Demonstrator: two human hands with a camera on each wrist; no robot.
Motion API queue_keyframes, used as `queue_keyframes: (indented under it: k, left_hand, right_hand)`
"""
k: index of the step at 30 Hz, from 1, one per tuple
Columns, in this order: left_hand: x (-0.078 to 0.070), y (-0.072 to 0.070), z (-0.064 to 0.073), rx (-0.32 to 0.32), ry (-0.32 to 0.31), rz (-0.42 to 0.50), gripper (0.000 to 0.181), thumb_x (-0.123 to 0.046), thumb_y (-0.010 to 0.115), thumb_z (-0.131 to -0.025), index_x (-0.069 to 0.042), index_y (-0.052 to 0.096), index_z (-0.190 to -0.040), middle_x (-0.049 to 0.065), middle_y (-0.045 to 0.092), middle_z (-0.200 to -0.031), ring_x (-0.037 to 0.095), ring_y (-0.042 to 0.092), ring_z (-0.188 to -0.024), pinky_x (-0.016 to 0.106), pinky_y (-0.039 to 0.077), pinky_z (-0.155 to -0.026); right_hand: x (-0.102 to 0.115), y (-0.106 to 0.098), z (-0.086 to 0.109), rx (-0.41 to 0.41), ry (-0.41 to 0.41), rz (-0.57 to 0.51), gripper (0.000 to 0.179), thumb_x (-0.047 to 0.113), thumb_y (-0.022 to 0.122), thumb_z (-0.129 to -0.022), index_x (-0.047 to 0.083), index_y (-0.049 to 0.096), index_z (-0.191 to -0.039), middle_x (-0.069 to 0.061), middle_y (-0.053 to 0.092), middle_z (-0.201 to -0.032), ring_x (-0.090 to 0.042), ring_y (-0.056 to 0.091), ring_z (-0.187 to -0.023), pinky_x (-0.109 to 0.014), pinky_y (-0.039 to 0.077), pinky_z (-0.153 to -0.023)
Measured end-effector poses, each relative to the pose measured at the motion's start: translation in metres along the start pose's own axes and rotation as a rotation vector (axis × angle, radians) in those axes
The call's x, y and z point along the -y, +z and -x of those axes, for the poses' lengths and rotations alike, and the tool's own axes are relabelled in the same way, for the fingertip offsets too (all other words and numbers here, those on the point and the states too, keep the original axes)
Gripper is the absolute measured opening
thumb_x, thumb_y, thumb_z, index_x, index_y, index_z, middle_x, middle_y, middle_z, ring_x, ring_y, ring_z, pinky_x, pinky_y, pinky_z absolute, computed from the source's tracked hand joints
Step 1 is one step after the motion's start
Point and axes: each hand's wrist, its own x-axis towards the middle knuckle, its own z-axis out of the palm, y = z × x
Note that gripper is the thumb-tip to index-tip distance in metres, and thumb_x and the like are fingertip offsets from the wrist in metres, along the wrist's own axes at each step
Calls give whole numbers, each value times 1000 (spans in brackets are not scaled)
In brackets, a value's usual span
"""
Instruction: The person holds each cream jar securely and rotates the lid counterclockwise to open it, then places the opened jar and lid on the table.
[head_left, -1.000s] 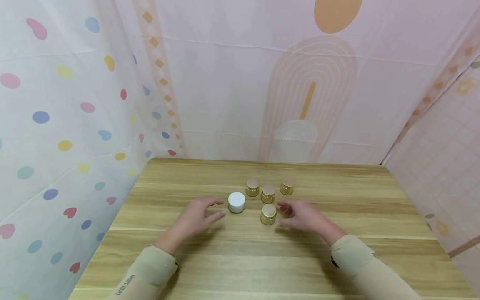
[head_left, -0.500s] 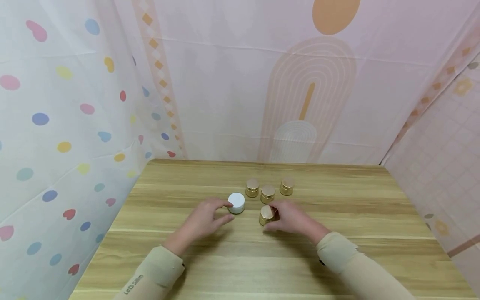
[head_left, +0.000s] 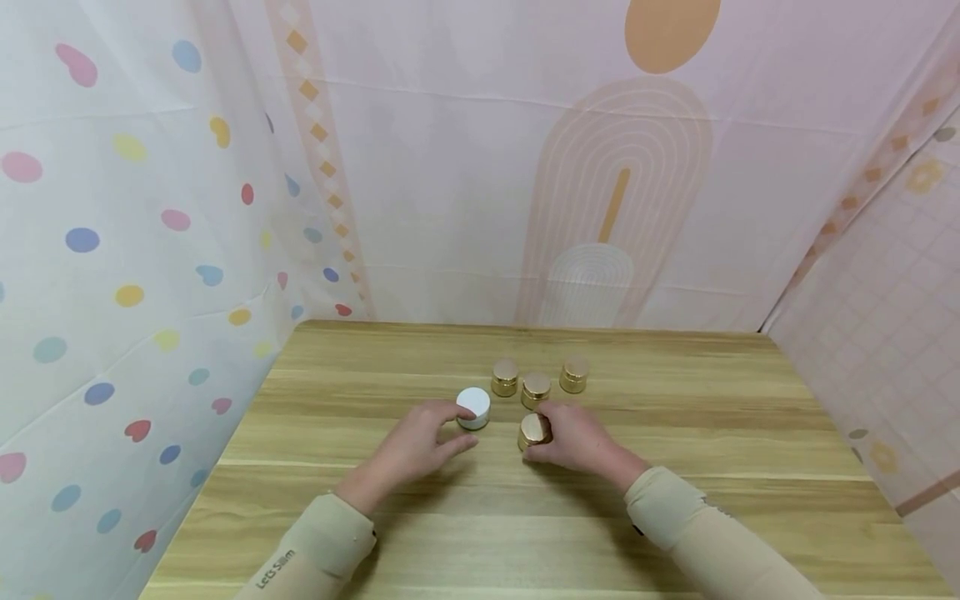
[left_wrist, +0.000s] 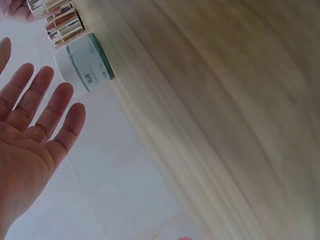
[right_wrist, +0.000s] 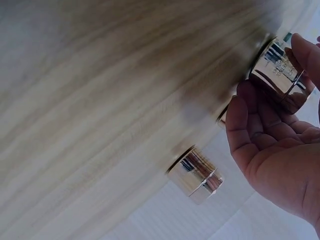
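A round jar with a white lid (head_left: 473, 403) stands upright left of several small gold jars. My left hand (head_left: 423, 437) is beside it, thumb and fingers spread around its near left side. The left wrist view shows those fingers (left_wrist: 45, 100) loosely straight, seemingly a little apart from the jar, which has a pale green printed body (left_wrist: 91, 60). My right hand (head_left: 579, 437) holds the nearest gold jar (head_left: 532, 430) between thumb and fingers. From the right wrist, that gold jar (right_wrist: 277, 70) shows its shiny side, base at the tabletop; the hand hides part of it.
Behind the held jar are three more gold jars: a left one (head_left: 505, 377), a middle one (head_left: 536, 390) and a right one (head_left: 573, 375). All rest on a wood-grain table (head_left: 480, 533). Patterned cloth (head_left: 450, 183) hangs behind and at both sides.
My left hand has moved right, closer to the white-lidded jar. The right hand has moved left and taken hold of the nearest gold jar. The other jars stay in place.
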Motion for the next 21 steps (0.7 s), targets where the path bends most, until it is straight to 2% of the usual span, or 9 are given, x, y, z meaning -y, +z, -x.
queue_keyframes:
  k: [7, 13, 21]
  left_hand:
    - [-2, -1, 1, 5, 1, -10, 29, -26, 80, -97, -8, 77, -120, 6, 78, -120, 30, 72, -119, 52, 56, -105]
    - [-4, -1, 1, 20, -6, 2, 31, -29, 79, -98, -9, 76, -122, 5, 78, -123, 29, 71, -121, 52, 57, -105]
    - [-7, 3, -1, 15, 23, 51, 30, -24, 79, -98, -7, 76, -122, 8, 79, -119, 29, 74, -113, 52, 58, -99]
  right_hand:
    - [-1, 0, 1, -13, 26, -52, 41, 22, 93, -76, 9, 67, -104, 5, 66, -84, -9, 58, -75, -29, 51, -68]
    - [-1, -3, 4, -54, 8, -124, 44, 14, 90, -77, 6, 68, -114, 0, 73, -94, -11, 64, -83, -29, 55, -75]
    - [3, -5, 7, -112, 7, -200, 44, 19, 92, -80, 4, 73, -117, -2, 75, -99, -9, 65, -85, -26, 55, -76]
